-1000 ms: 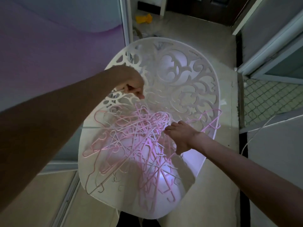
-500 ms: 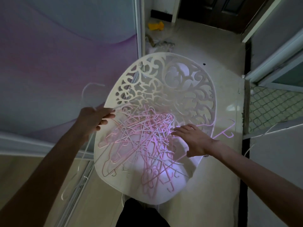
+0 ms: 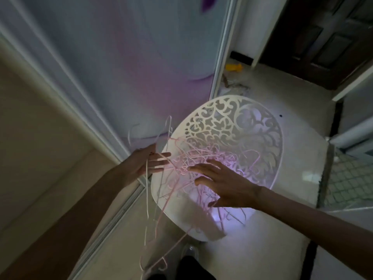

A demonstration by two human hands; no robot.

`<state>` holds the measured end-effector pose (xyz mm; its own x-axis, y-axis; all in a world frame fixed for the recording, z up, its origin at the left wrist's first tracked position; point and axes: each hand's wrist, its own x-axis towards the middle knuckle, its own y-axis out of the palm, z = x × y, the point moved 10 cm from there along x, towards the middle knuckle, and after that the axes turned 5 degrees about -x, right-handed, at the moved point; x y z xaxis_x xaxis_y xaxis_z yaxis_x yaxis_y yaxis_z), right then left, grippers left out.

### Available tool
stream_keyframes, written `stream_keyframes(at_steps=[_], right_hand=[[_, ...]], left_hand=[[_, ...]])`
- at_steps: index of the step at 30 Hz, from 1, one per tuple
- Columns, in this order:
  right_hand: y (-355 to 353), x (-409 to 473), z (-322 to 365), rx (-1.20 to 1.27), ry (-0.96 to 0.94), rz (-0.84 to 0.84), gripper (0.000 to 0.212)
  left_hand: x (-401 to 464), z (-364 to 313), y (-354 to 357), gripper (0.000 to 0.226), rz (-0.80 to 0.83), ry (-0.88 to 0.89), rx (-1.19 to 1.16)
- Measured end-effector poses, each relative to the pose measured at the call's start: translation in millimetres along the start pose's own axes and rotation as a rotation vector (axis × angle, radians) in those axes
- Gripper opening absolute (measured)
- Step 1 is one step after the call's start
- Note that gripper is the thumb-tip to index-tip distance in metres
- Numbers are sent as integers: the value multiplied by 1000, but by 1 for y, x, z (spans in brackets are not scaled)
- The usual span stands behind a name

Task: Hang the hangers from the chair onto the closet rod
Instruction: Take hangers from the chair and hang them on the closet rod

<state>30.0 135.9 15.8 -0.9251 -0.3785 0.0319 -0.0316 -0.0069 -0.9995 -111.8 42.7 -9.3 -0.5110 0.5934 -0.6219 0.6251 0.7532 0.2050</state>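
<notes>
- Head view: the left hand (image 3: 144, 165) carries a few thin hangers (image 3: 153, 203) on nearly straight fingers, just left of the chair (image 3: 203, 225). I think it should lift slowly, so the hooks leave the pile (image 3: 203, 160) cleanly.
- The right hand (image 3: 226, 184) lies flat and released on the pile in the chair seat, holding it down.

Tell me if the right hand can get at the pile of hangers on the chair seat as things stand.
Probably yes. The right hand hovers open right over the tangled pile of hangers on the chair, with nothing between them. The tangle may make lifting just one awkward.
</notes>
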Motion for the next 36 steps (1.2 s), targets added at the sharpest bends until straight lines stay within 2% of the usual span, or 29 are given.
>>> stream_keyframes(at_steps=[2, 5, 11, 14, 15, 17, 19, 20, 22, 25, 27, 30, 33, 36], right_hand=[[-1, 7, 12, -20, -29, -7, 71], [-16, 33, 43, -86, -89, -3, 74], [-30, 86, 108, -257, -136, 91, 110], [-44, 105, 149, -232, -98, 84, 109], [-50, 111, 164, -196, -68, 75, 103], [-65, 127, 197, -65, 21, 37, 73], [-79, 146, 230, 246, 172, 62, 37], [-77, 154, 246, 430, 251, 148, 28], [-72, 168, 295, 692, 321, 364, 40], [-80, 179, 367, 762, 249, 569, 47], [-86, 192, 391, 676, 203, 528, 45], [-101, 215, 398, 526, 202, 330, 33], [-115, 246, 399, 711, 220, 204, 16], [-142, 283, 378, 744, 239, 72, 22]], left_hand=[[-11, 6, 1, 34, 53, -28, -129], [-60, -2, -28, 46, 13, 15, -300], [-160, -6, -109, 30, -144, 155, -498], [-215, 5, -145, 25, -169, 209, -518], [-232, 9, -153, 22, -179, 225, -492], [-266, 16, -175, 18, -222, 277, -458], [-297, 21, -199, 16, -278, 332, -453], [-309, 23, -207, 16, -293, 359, -462], [-338, 23, -226, 19, -320, 415, -500], [-373, 19, -249, 22, -355, 481, -588], [-390, 12, -263, 20, -360, 516, -672], [-408, 2, -282, 14, -345, 548, -760], [-422, -15, -306, 15, -360, 583, -735], [-431, -37, -342, 16, -450, 597, -636]])
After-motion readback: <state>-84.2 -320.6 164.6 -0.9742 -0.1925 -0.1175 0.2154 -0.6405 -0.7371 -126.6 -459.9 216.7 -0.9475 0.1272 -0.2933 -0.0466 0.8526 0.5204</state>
